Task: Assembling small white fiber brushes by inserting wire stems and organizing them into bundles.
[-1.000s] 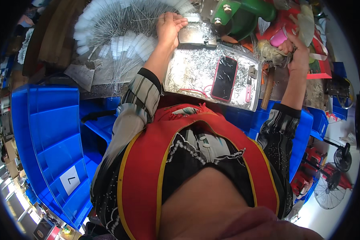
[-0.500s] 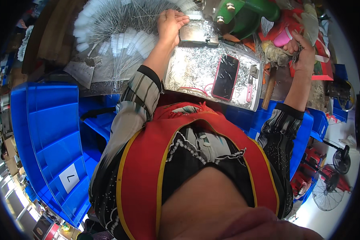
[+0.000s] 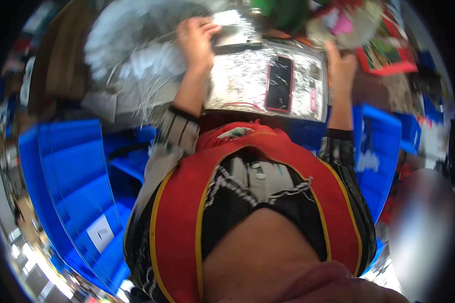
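My left hand [image 3: 196, 43] is closed on a thin wire-stemmed brush, its stem running out to the left. The brush's white bristled end [image 3: 226, 18] rests at the top of a metal block [image 3: 237, 38] beside my fingers. To the left a large heap of white bristle brushes [image 3: 108, 43] with wire stems spreads over the bench. My right hand [image 3: 341, 68] is over the right edge of a metal tray [image 3: 237, 81], one finger pointing up; motion blur hides whether it holds anything. A pale cloth-like bundle [image 3: 321, 33] lies just beyond it.
In the tray lie a phone with a red rim [image 3: 279, 83], a small pink-handled tool [image 3: 313, 100] and many wire scraps. A green machine part [image 3: 290, 15] stands behind. Blue bins [image 3: 71, 177] flank me, and a red box [image 3: 389, 58] sits at the right.
My right hand has moved left, away from the pink item and bundle, to the tray's right edge. My left hand still grips the brush at the block. The whole view has shifted and blurred.
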The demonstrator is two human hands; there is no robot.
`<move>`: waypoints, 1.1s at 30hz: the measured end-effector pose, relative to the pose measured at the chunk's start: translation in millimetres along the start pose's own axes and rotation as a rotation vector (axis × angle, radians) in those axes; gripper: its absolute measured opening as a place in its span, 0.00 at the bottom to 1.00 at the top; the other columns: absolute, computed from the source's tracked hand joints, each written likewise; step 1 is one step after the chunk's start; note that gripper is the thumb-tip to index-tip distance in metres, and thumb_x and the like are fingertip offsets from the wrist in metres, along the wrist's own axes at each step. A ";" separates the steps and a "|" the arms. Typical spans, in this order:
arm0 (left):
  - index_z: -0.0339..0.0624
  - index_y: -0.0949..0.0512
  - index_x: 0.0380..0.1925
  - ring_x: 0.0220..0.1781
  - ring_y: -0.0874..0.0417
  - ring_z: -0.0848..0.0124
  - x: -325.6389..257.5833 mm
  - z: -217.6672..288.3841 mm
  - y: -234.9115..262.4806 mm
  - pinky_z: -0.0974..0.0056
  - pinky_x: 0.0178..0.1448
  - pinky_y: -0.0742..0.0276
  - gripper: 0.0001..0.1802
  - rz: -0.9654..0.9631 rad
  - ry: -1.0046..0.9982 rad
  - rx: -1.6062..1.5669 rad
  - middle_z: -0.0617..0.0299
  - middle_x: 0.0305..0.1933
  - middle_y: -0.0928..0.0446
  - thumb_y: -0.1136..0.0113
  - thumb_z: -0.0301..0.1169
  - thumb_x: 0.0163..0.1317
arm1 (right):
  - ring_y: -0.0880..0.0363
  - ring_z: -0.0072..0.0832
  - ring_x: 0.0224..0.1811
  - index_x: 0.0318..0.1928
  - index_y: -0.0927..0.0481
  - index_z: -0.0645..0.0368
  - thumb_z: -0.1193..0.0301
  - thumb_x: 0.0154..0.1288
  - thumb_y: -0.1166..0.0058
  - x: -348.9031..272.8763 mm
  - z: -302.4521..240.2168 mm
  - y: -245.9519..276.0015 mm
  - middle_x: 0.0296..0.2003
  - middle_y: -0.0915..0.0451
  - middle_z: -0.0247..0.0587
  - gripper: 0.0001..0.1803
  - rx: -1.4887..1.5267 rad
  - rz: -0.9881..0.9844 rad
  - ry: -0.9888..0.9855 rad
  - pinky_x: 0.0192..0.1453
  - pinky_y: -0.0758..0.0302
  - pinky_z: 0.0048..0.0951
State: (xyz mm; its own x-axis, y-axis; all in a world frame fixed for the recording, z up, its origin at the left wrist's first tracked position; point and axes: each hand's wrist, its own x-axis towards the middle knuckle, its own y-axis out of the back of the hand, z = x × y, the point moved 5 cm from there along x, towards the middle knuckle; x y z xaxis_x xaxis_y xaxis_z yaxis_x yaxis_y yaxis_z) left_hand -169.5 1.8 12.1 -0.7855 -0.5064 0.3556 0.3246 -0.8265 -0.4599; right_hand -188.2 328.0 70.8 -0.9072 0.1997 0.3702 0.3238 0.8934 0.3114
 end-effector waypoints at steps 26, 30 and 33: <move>0.32 0.36 0.51 0.53 0.34 0.52 -70.1 112.6 140.9 0.54 0.59 0.42 0.38 0.007 -0.132 1.678 0.45 0.51 0.33 0.36 0.42 0.42 | 0.26 0.40 0.40 0.31 0.22 0.65 0.51 0.47 0.44 -150.0 82.9 335.9 0.42 0.24 0.46 0.26 -1.698 0.337 0.003 0.44 0.31 0.38; 0.35 0.39 0.53 0.57 0.38 0.51 -84.7 86.7 159.8 0.52 0.58 0.43 0.45 0.012 0.198 1.789 0.45 0.54 0.35 0.34 0.48 0.37 | 0.28 0.37 0.39 0.38 0.24 0.61 0.63 0.49 0.42 -122.1 26.0 208.8 0.36 0.24 0.42 0.18 -1.193 0.388 0.192 0.43 0.32 0.36; 0.35 0.39 0.53 0.56 0.37 0.52 -96.6 82.0 166.5 0.50 0.56 0.42 0.43 0.082 0.238 1.828 0.46 0.51 0.33 0.36 0.47 0.39 | 0.30 0.35 0.39 0.38 0.25 0.59 0.77 0.49 0.45 -115.2 -4.9 105.2 0.35 0.25 0.42 0.12 -0.657 0.205 0.452 0.45 0.32 0.30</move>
State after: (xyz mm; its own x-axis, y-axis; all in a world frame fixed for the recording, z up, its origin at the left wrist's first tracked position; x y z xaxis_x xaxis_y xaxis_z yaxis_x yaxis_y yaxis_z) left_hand 3.7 -107.1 -32.1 -0.7360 -0.6476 0.1973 0.3314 -0.0906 0.9391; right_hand -48.3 397.0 65.1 -0.6625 0.0264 0.7486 0.6899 0.4108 0.5961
